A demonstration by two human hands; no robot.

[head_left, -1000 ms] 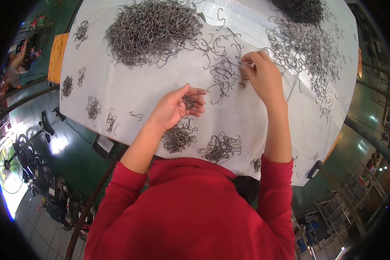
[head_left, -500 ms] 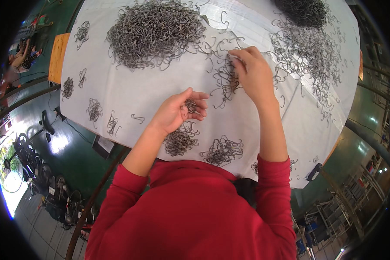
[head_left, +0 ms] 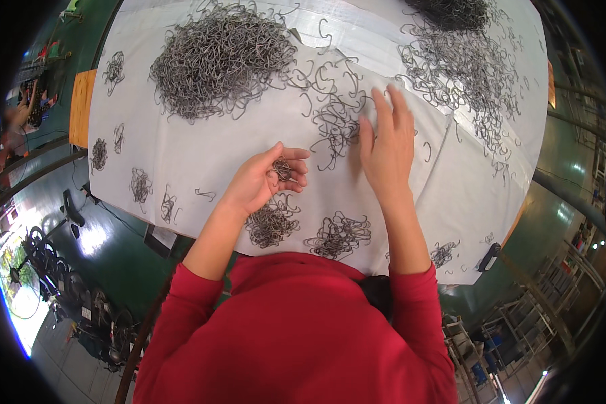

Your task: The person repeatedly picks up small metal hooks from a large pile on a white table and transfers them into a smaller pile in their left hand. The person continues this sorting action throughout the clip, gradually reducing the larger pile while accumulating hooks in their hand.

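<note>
My left hand (head_left: 249, 182) is turned partly palm up, its fingers curled around a small bunch of dark wire hooks (head_left: 283, 170). Just beyond and to the right, my right hand (head_left: 390, 148) hovers with its fingers apart and slightly blurred; I see nothing in it. Beside its thumb lies a loose scatter of hooks (head_left: 337, 124). A large heap of hooks (head_left: 219, 64) rises at the far left. Close to my body are two smaller piles, one hook pile (head_left: 273, 225) below my left hand and another hook pile (head_left: 338, 234) to its right.
Everything lies on a pale sheet (head_left: 202, 148) over the table. At the far right, a dark heap (head_left: 454, 12) runs into a wide spread of hooks (head_left: 461, 67). Several little hook clusters (head_left: 140, 185) line the left edge. A small black object (head_left: 489, 257) sits at the right front edge.
My right hand has drawn back from the loose hooks, and its fingers have spread from a near pinch. My left hand keeps its bunch. The whole view has shifted slightly.
</note>
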